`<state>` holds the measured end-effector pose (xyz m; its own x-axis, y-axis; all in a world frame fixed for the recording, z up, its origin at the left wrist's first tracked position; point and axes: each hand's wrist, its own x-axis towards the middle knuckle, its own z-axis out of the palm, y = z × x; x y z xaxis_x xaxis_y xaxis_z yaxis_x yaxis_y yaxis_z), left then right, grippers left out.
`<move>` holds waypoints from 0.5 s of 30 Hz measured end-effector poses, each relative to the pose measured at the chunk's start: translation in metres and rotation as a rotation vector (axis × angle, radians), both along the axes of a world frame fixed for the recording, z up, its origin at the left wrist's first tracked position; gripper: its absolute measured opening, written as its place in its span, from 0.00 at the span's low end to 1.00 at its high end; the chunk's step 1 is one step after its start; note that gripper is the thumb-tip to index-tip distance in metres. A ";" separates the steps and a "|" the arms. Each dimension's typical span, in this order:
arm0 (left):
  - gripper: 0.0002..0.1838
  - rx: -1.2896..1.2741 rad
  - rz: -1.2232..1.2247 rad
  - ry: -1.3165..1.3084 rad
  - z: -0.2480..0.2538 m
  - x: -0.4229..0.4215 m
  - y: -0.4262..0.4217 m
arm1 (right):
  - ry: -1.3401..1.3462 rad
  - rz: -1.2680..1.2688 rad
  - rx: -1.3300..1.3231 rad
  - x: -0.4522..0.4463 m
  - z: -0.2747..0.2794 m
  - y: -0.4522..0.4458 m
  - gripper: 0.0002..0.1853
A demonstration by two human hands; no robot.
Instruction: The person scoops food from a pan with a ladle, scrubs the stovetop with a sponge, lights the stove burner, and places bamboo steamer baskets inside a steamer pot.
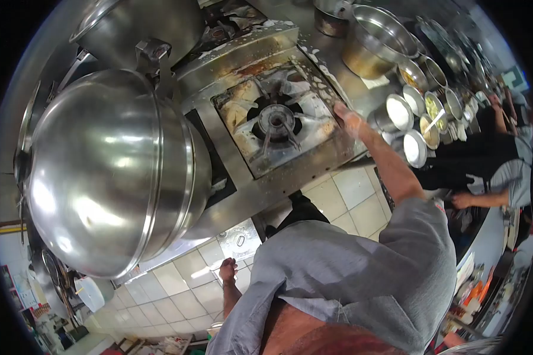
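Note:
My right hand [350,121] reaches out to the right edge of a steel gas stove [254,195]. Its fingers press together at the soapy rim, and whatever they may hold is hidden. White foam [323,89] streaks the stove's right side and back. In the middle sits a round burner [276,121] with metal pan supports, on a stained, wet-looking top. My left hand [228,270] hangs low over the tiled floor, fingers curled in, apart from the stove and with nothing visible in it.
A huge domed steel vessel [95,177] stands to the left. Behind it is a large pot [142,35]. On the right are a deep pot [376,44], several small containers, including one of white powder [400,112], and another person [503,183].

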<state>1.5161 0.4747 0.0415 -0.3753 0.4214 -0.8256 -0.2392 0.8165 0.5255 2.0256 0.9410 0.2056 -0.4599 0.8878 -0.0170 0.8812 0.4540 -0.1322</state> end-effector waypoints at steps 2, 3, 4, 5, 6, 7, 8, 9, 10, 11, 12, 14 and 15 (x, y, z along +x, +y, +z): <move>0.19 -0.080 0.054 0.004 0.001 0.019 0.005 | 0.338 -0.076 -0.173 -0.022 0.001 0.072 0.23; 0.19 -0.103 0.078 0.000 -0.006 0.028 0.007 | 0.672 -0.235 -0.399 -0.051 0.018 0.107 0.22; 0.19 -0.129 0.093 -0.004 -0.004 0.040 0.014 | 0.554 -0.240 -0.373 -0.070 0.031 0.138 0.24; 0.20 -0.152 0.110 -0.011 -0.009 0.052 0.021 | 0.436 -0.240 -0.342 -0.084 0.038 0.170 0.26; 0.20 -0.156 0.132 -0.011 -0.011 0.065 0.034 | 0.469 -0.272 -0.347 -0.096 0.031 0.209 0.26; 0.20 -0.082 0.005 0.011 -0.013 0.072 0.042 | 0.504 -0.309 -0.359 -0.105 0.020 0.232 0.26; 0.20 -0.011 -0.126 0.033 -0.016 0.076 0.044 | 0.504 -0.299 -0.376 -0.109 0.028 0.235 0.26; 0.20 0.055 -0.123 0.073 -0.015 0.085 0.046 | 0.442 -0.293 -0.412 -0.109 0.052 0.225 0.26; 0.21 0.121 -0.121 0.112 -0.013 0.094 0.048 | 0.377 -0.288 -0.443 -0.108 0.066 0.208 0.26; 0.21 -0.032 0.028 0.014 0.013 0.106 0.074 | 0.420 -0.234 -0.350 -0.096 0.057 0.189 0.26; 0.20 -0.058 0.038 -0.012 0.010 0.105 0.073 | 0.462 -0.180 -0.278 -0.080 0.048 0.160 0.25; 0.19 -0.069 0.123 -0.059 -0.005 0.101 0.057 | 0.522 -0.090 -0.264 -0.037 0.032 0.076 0.24; 0.18 -0.076 0.156 -0.050 -0.001 0.101 0.051 | 0.481 -0.104 -0.337 -0.016 0.027 0.032 0.25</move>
<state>1.6170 0.5254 0.0405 -0.3887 0.2973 -0.8721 -0.3908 0.8040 0.4482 2.0097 0.9730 0.2327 -0.3963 0.9106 -0.1169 0.7245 0.2320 -0.6491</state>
